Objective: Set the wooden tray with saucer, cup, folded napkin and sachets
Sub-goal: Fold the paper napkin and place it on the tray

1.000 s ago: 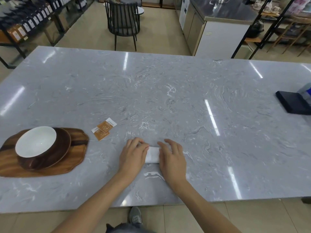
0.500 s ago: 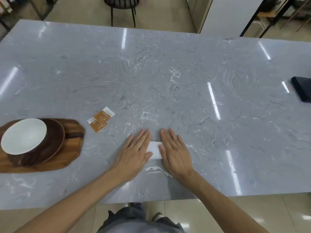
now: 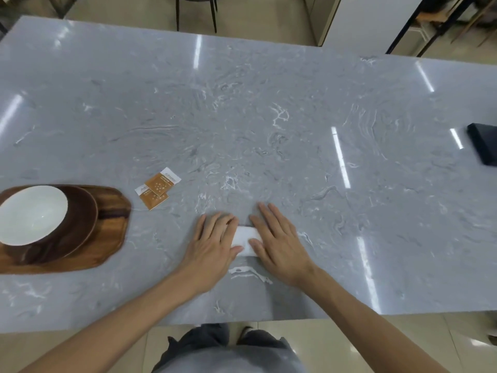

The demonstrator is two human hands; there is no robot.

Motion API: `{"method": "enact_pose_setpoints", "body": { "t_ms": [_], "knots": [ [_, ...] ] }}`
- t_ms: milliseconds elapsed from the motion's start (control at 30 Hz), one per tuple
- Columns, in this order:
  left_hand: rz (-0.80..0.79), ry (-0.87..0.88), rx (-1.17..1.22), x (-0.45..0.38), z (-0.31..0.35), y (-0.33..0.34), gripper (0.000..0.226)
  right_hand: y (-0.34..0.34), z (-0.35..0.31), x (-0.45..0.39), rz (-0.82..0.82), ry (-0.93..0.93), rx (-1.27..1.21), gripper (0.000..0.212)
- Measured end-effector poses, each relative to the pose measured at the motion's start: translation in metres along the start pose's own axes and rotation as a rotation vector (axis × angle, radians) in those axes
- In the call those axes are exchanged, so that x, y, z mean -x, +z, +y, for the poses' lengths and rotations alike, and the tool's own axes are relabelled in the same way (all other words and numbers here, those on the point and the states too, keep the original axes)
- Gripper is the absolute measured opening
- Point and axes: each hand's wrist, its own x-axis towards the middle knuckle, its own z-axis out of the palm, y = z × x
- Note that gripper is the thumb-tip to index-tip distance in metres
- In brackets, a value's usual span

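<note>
A folded white napkin [image 3: 245,239] lies on the grey marble table near its front edge. My left hand [image 3: 213,243] and my right hand [image 3: 279,244] press flat on its two ends, fingers spread, so only the middle strip shows. Two orange-and-white sachets [image 3: 157,188] lie overlapping on the table, up and left of my left hand. At the far left a wooden tray [image 3: 113,232] carries a dark brown saucer [image 3: 80,227], and a cup [image 3: 32,214] with a white inside stands on the saucer.
A flat black object [image 3: 484,146] lies at the table's right edge. Dark chair legs [image 3: 196,12] stand beyond the far edge, with a white counter and black rack legs at the back right. The table's front edge [image 3: 349,316] runs just below my forearms.
My fingers have gone from curled over the napkin to lying flat on it. The view has tilted further down towards the table.
</note>
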Motion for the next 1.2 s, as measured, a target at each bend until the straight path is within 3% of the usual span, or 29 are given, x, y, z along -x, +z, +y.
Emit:
{"method": "enact_pose_setpoints", "body": {
  "t_ms": [133,367,600,867,1033,1200],
  "knots": [
    [-0.007,0.012,0.016,0.010,0.009,-0.007,0.061,-0.013,0.009,0.008,-0.009,-0.129,-0.023,0.049],
    [-0.181,-0.267,0.280,0.030,0.023,-0.016,0.047,-0.020,0.000,0.011,-0.139,-0.224,-0.152,0.035],
    [-0.091,-0.386,0.626,0.068,0.030,-0.020,0.031,-0.028,-0.019,0.015,-0.292,-0.276,-0.317,0.022],
    [0.207,-0.497,0.998,0.136,0.007,-0.044,0.025,-0.033,-0.087,0.020,-0.248,-0.191,-0.681,0.025],
    [0.431,-0.617,1.326,0.196,-0.020,-0.059,0.036,-0.019,-0.158,0.018,-0.280,-0.133,-0.904,0.023],
    [0.633,-0.743,1.459,0.246,-0.056,-0.065,0.035,-0.001,-0.238,0.020,-0.318,-0.078,-1.063,0.026]
  ]
}}
